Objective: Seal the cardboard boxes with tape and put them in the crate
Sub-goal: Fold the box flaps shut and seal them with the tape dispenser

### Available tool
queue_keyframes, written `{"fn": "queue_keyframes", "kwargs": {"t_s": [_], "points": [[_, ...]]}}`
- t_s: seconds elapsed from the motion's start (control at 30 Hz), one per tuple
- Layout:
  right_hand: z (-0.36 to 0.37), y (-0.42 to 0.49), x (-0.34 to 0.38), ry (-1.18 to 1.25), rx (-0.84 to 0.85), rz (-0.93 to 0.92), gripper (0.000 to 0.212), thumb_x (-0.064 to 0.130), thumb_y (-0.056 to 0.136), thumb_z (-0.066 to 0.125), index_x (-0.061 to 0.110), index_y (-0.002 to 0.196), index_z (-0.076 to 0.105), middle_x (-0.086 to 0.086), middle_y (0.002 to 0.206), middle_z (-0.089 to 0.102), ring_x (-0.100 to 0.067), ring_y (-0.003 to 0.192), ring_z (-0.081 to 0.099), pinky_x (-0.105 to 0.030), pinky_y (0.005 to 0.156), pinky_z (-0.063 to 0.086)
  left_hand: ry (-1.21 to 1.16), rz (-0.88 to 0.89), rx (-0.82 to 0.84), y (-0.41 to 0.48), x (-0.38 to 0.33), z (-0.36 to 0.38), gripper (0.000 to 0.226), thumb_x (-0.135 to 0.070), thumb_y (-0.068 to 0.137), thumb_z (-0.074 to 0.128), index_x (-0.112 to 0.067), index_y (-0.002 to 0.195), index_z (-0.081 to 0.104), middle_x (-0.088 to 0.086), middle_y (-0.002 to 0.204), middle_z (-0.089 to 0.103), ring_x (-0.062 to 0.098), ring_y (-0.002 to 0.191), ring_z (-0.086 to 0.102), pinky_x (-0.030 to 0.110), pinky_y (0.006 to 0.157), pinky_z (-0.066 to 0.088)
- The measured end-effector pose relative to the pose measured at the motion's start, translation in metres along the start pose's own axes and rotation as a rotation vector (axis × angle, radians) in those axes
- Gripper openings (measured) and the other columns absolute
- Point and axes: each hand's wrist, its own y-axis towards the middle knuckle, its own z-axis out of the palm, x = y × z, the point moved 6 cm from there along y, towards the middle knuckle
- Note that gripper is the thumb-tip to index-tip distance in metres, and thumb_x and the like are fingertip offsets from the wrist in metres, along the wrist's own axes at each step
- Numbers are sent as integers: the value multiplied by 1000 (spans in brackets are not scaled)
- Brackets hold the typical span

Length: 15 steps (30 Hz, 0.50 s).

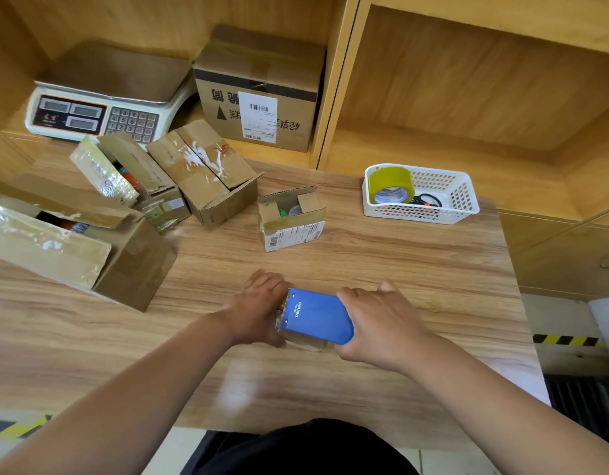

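Note:
A blue tape dispenser (316, 315) lies over a small taped cardboard box (306, 341) at the table's near middle; only the box's lower edge shows. My right hand (378, 323) grips the dispenser's right end. My left hand (262, 308) holds the box's left end. A small open box (291, 219) with a label stands farther back. Several larger open boxes (207, 176) lie at the left, one big one (73, 245) nearest the left edge.
A white basket (460, 197) at the back right holds a yellow tape roll (392, 183) and scissors (428, 199). A weighing scale (101, 104) and a labelled carton (258, 94) sit in the shelf behind. A dark slatted crate (584, 402) lies right of the table.

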Motion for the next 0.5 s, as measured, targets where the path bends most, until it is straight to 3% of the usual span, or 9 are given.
{"fn": "queue_keyframes", "kwargs": {"t_s": [0.27,0.5], "points": [[-2,-21,-33,31,59,31,36,50,68,56,27,90,39,10,77,53,-13,60,42,-27,74,24,52,-45,28,3,-1,-1,103,-54,57,81,-20,142,34,2,146,34,15,143,16,26,113,-13],[6,-63,-79,21,163,110,42,56,70,55,34,104,43,15,88,59,-12,80,51,-14,66,25,85,-52,66,3,-3,0,104,-58,62,77,-20,145,27,2,151,27,15,145,9,26,112,-16]]}}
